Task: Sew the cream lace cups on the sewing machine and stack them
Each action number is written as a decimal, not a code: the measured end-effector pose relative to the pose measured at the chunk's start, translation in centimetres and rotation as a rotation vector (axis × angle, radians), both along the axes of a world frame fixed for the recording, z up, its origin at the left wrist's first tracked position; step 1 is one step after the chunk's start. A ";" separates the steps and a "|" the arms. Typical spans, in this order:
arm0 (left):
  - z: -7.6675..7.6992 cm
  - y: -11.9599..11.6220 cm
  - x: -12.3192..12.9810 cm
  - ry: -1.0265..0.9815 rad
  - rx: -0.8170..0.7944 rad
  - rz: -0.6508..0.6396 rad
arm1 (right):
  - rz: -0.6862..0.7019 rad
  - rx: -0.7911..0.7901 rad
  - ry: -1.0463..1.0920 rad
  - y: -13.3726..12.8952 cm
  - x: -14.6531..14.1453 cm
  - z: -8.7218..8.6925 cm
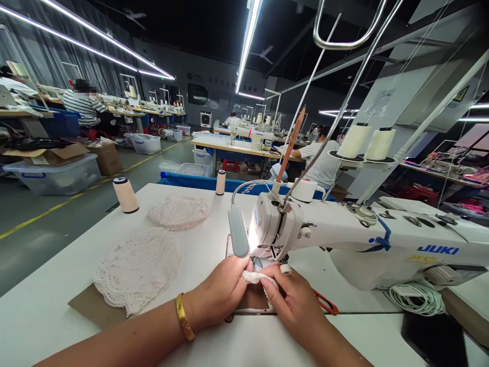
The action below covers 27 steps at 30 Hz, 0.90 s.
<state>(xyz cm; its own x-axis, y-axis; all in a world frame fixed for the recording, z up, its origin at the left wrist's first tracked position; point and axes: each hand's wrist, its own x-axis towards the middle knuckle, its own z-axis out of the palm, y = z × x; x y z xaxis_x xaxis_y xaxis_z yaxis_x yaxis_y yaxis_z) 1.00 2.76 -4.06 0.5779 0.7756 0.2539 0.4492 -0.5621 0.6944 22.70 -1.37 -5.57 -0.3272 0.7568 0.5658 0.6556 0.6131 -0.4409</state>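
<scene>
Blue "JUKI" lettering marks the glossy white metal sewing machine (pixel 344 224) beyond and to the right of both hands. The left hand (pixel 218 291) and the right hand (pixel 296 302), fingers curled nearly closed, pinch a narrow, gathered white lace strip (pixel 252 277) between them; left of them, ruffled, scallop-edged off-white lace pieces (pixel 137 270) lie in rounded heaps.

Dark ceiling (pixel 214 30) — glaring tubes (pixel 248 43) — stretched edges
</scene>
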 end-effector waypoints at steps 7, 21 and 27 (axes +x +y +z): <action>-0.3 0.9 0.3 0.034 -0.044 0.024 | -0.082 0.023 0.159 0.5 -1.1 0.0; 0.5 0.4 0.3 -0.081 -0.266 0.020 | -0.068 0.026 0.164 0.4 -0.9 0.0; 0.2 -0.3 0.2 -0.081 -0.096 -0.027 | -0.028 -0.005 0.001 0.0 -0.3 0.0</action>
<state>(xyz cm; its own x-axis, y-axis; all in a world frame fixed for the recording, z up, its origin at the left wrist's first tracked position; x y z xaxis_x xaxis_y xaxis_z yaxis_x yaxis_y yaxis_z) 1.21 2.48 -3.86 0.5799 0.7829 0.2255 0.3753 -0.5023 0.7790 22.41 -1.39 -5.55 -0.3047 0.7685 0.5626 0.6721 0.5921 -0.4447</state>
